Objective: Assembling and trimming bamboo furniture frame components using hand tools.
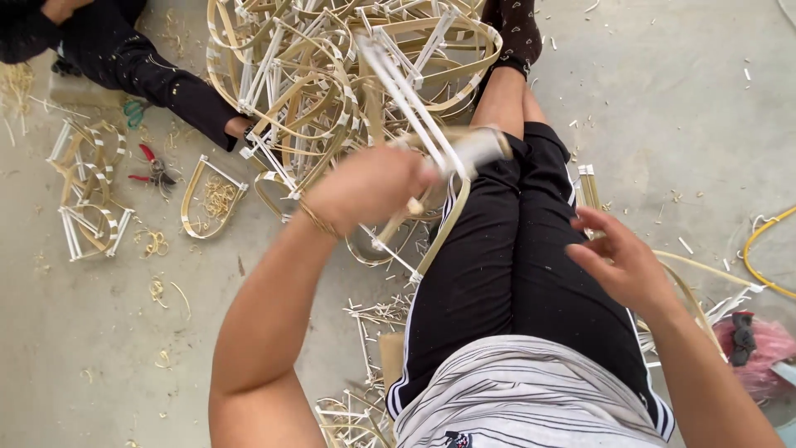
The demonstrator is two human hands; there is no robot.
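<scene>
The left hand (369, 187) is closed in a fist around a half-built bamboo frame (414, 124), a piece made of pale straight slats and a curved split strip; the slats rise up and away from the knuckles, and the curved strip loops down below the fist toward the lap. A blurred, pale cylindrical object (481, 148) sits just beyond the fist against the frame; what it is cannot be told. The right hand (622, 261) hovers well apart from the left, fingers loosely spread and holding nothing, above the right thigh of the black trousers (506, 274). Beyond the left hand lies a tangled heap of finished frames (315, 75), arched bands laced with thin white sticks. To the left of that hand, on the grey concrete floor (99, 332), lie a single U-shaped frame (211, 199), curly bamboo shavings (157, 290) and red-handled pruning shears (153, 170). Another person's dark sleeve (157, 79) reaches toward the heap. A thin yellow hose (759, 249) curves past the right hand.
</scene>
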